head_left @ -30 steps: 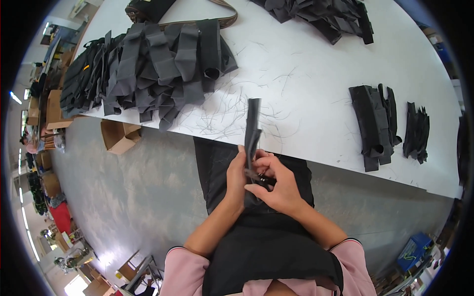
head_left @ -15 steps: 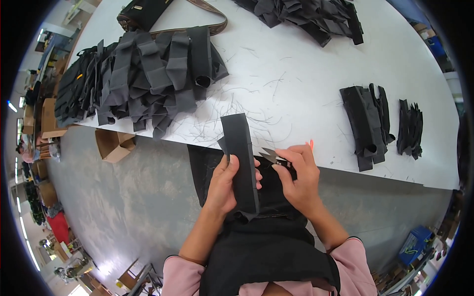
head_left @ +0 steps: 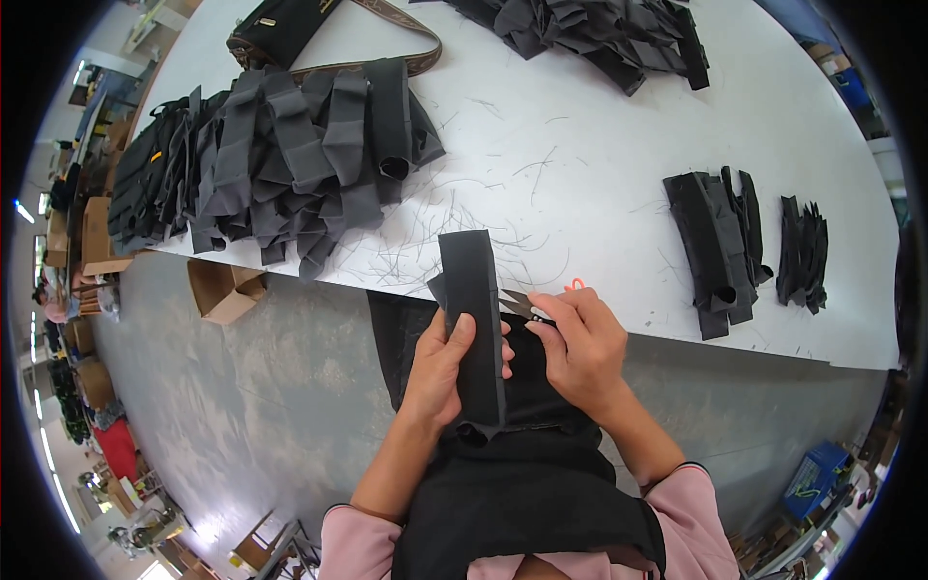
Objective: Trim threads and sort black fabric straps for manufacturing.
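My left hand (head_left: pixel 440 367) is closed around a long, folded strip of black fabric (head_left: pixel 470 290), thumb on its front and fingertips showing past its right edge. The strip stands lengthwise over my lap, its far end over the table edge. In my right hand (head_left: pixel 586 340) is a pair of thread snips (head_left: pixel 520 304), gripped between thumb and fingers. Their two blades are apart, with the tips beside the right edge of the strip. A small orange loop shows above my right fingers. Loose thread ends (head_left: pixel 425 246) lie on the table past the strip.
The white table (head_left: pixel 599 203) carries a heap of dark fabric pieces (head_left: pixel 290 145) at left, another heap (head_left: pixel 590 39) at the far side, and smaller stacks (head_left: pixel 710 246) at right. A black bag (head_left: pixel 280 34) with a strap lies far left. An open cardboard box (head_left: pixel 224 290) is below the edge.
The snips have turned slightly and come closer to the strip's right edge. The strip has shifted a little nearer and to the right in my left hand.
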A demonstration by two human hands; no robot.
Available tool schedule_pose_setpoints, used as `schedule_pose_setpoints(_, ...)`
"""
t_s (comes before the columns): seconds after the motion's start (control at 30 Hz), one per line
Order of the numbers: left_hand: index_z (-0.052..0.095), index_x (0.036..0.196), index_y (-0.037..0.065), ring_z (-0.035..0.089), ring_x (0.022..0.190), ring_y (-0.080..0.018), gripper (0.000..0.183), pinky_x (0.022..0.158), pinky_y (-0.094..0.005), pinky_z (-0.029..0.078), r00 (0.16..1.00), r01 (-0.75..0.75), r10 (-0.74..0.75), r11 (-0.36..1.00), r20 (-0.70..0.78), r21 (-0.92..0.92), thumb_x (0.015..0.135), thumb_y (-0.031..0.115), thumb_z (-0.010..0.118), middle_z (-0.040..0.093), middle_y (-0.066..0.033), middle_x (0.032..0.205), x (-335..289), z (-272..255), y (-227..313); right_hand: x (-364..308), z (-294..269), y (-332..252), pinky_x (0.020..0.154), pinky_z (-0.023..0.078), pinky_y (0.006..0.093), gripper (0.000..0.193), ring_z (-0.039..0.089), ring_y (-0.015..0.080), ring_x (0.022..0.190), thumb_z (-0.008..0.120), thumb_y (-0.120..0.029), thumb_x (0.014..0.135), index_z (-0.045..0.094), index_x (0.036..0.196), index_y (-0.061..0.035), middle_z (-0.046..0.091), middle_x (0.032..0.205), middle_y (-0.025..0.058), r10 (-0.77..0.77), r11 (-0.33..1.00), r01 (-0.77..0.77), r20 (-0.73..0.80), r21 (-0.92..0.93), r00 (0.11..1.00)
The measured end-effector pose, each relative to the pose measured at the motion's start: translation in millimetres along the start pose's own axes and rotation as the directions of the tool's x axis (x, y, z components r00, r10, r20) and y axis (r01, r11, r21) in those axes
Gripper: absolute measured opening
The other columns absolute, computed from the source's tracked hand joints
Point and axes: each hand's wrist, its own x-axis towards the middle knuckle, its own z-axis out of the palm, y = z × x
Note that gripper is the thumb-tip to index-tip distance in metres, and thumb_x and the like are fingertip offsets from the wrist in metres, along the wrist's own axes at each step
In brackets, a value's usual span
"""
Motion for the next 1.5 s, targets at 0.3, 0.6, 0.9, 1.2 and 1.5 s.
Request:
schedule_pose_setpoints(0.3, 0.048, 0.105, 0.003, 0.06, 0.071, -0.02, 0.027, 0.056, -0.0321, 0.052, 0.999, 0.043, -0.043, 0.999, -0.011, 0.013, 0.095, 0.028, 0.047, 0.059, -0.0119, 0.09, -0.8, 2.5, 0.8, -2.5, 2.4, -1.2, 0.051, 0.04, 0.0311, 0.031, 0.051, 0.0214, 0.058, 0.071, -0.005, 0.066, 0.063, 0.096, -0.0074, 0.054, 0.075, 0.0041, 0.065, 0.996, -0.065, 0.004, 0.068, 0.998)
schedule_pose_setpoints(0.6, 0.048, 0.109, 0.002, 0.062, 0.067, -0.0178, 0.031, 0.054, -0.0298, 0.053, 0.992, 0.121, -0.123, 0.989, 0.022, 0.082, 0.094, 0.029, 0.05, 0.06, -0.0126, 0.088, -6.2, -9.0, 7.1, -11.7, 0.7, -2.1, 0.05, 0.04, 0.031, 0.031, 0.051, 0.0213, 0.056, 0.071, -0.004, 0.064, 0.064, 0.094, -0.008, 0.054, 0.074, 0.0037, 0.055, 0.995, -0.057, 0.026, 0.086, 0.998)
schedule_pose_setpoints(0.9, 0.048, 0.108, 0.001, 0.062, 0.065, -0.0188, 0.029, 0.054, -0.0301, 0.053, 0.977, 0.194, -0.196, 0.981, 0.085, 0.029, 0.093, 0.026, 0.051, 0.061, -0.0132, 0.086, -7.2, -12.7, 13.2, -14.5, -6.5, -3.5, 0.056, 0.044, 0.0315, 0.028, 0.052, 0.0204, 0.058, 0.07, 0.002, 0.065, 0.065, 0.092, -0.0057, 0.054, 0.073, 0.0044, 0.096, 0.984, -0.101, 0.041, 0.144, 0.995)
schedule_pose_setpoints(1.2, 0.047, 0.109, -0.001, 0.061, 0.071, -0.02, 0.026, 0.058, -0.0311, 0.053, 0.98, 0.171, -0.185, 0.973, 0.08, 0.153, 0.093, 0.019, 0.049, 0.06, -0.0153, 0.093, -1.6, 10.2, 13.2, -15.9, -10.7, -0.3, 0.059, 0.048, 0.0306, 0.025, 0.054, 0.023, 0.06, 0.068, 0.005, 0.068, 0.064, 0.092, -0.0046, 0.053, 0.074, 0.0088, 0.246, 0.928, -0.243, 0.023, 0.284, 0.969)
schedule_pose_setpoints(1.5, 0.043, 0.12, 0.001, 0.061, 0.074, -0.015, 0.034, 0.063, -0.0273, 0.053, 0.962, 0.202, -0.242, 0.942, 0.128, 0.268, 0.094, 0.019, 0.05, 0.06, -0.0103, 0.098, 12.9, 19.1, 20.2, 5.7, 2.9, 0.6, 0.048, 0.044, 0.0271, 0.027, 0.056, 0.0175, 0.054, 0.068, 0.001, 0.068, 0.063, 0.094, -0.0031, 0.052, 0.073, 0.0063, 0.187, 0.951, -0.192, 0.045, 0.244, 0.981)
